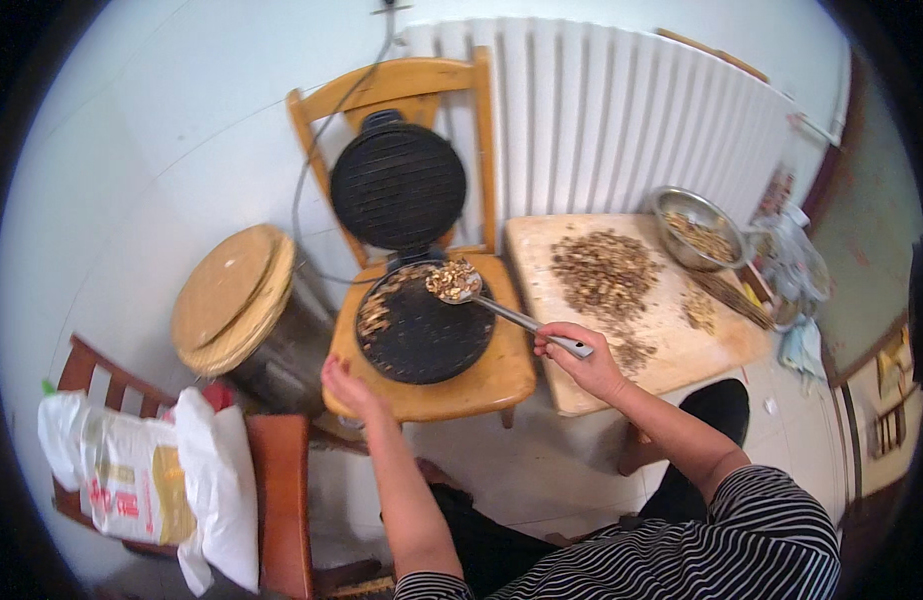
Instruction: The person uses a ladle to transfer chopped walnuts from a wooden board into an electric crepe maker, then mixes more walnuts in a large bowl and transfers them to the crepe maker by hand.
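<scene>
My right hand [585, 360] grips the handle of a metal ladle [506, 311]. Chopped walnut pieces [450, 279] fill the ladle's bowl, which hangs over the back right part of a round black electric griddle [431, 337]. More nut pieces [375, 311] lie along the left and back edge of its lower plate. The griddle's ridged lid [398, 187] stands raised against the chair back. My left hand [353, 386] is at the left front edge of the wooden chair seat [461, 405], holding nothing; whether it touches the seat is unclear.
A wooden board [536, 270] at right bears a heap of nut pieces [604, 270], a steel bowl [698, 229] and a small whisk broom [728, 296]. Left stand a lidded bin [233, 300] and a reddish chair [278, 495] with white bags [214, 487]. A power cord [304, 180] hangs beside the griddle.
</scene>
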`<state>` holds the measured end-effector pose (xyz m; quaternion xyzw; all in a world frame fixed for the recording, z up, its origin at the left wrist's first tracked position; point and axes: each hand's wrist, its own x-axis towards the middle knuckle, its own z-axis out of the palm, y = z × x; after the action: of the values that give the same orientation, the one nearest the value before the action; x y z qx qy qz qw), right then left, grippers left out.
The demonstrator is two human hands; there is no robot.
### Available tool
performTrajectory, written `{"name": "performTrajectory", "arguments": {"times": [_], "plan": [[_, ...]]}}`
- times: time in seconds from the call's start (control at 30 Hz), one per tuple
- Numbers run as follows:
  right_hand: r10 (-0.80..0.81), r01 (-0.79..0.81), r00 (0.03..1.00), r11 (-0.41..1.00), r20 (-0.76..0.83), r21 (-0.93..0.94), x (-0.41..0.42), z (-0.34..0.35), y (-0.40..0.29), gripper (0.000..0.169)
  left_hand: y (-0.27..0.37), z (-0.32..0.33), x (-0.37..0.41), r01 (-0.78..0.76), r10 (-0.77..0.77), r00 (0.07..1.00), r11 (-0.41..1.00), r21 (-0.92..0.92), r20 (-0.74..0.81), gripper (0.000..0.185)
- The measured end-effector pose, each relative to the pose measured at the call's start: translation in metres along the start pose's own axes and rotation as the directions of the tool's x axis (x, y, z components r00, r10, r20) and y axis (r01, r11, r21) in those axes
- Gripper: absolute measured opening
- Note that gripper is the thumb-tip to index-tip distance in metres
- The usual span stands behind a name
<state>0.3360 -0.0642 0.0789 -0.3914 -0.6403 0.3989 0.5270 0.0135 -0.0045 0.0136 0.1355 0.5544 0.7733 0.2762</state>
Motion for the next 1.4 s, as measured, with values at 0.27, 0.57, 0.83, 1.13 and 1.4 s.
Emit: {"name": "performTrajectory", "arguments": {"times": [0.27, 0.57, 0.83, 1.13, 1.4], "plan": [[-0.086, 0.001, 0.970, 0.937, -0.228, -0.350, -0.046, -0.098, -0.019, 0.021, 0.011, 0.007, -0.017, 0.027, -0.029, 0.998, 0.999, 0.043, 0.059, 0.037], [-0.276, 0.003, 0.936, 0.625, -0.218, -0.781, -0.061, -0.155, -0.018, 0.022, 0.011, 0.019, -0.028, 0.039, -0.044, 0.996, 0.998, 0.058, 0.079, 0.037], [-0.164, 0.045, 0.986, 0.368, -0.017, -0.929, -0.064, -0.171, -0.026, 0.032, 0.007, 0.019, -0.026, 0.037, -0.040, 0.995, 0.999, 0.039, 0.092, 0.038], [-0.357, 0.068, 0.927, 0.463, -0.115, -0.884, -0.045, -0.160, -0.062, 0.026, -0.022, -0.002, 0.013, -0.058, 0.056, 0.996, 0.998, 0.023, 0.062, 0.036], [0.179, -0.166, 0.981, 0.975, 0.076, -0.148, 0.014, -0.088, -0.099, 0.019, -0.019, 0.000, 0.009, -0.037, 0.038, 0.999, 0.999, -0.028, 0.024, 0.027]]}}
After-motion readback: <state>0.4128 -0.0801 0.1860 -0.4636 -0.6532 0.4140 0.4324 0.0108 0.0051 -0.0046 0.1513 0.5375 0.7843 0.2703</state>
